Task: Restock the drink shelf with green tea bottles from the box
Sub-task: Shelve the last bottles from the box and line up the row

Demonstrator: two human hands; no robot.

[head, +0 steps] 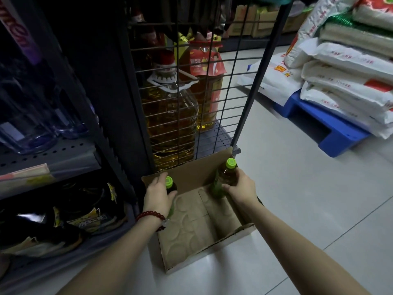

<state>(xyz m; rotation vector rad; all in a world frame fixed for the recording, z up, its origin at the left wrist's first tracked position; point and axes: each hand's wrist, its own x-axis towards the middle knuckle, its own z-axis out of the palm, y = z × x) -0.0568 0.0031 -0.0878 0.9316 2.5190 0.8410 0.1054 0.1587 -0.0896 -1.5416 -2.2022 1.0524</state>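
Two green tea bottles are held over the open cardboard box (197, 226) on the floor. One green tea bottle (171, 188) is grasped by the left hand (158, 193) at the box's left edge, upright, cap up. The other bottle (225, 177) is grasped by the right hand (241, 186) near the far right corner, its long axis slightly tilted, cap up.

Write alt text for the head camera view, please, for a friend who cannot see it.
A person's left hand and right hand each grip a green-capped tea bottle, the left bottle and right bottle, over an open cardboard box on a tiled floor. Behind stands a wire rack with cooking oil jugs; rice sacks lie right.
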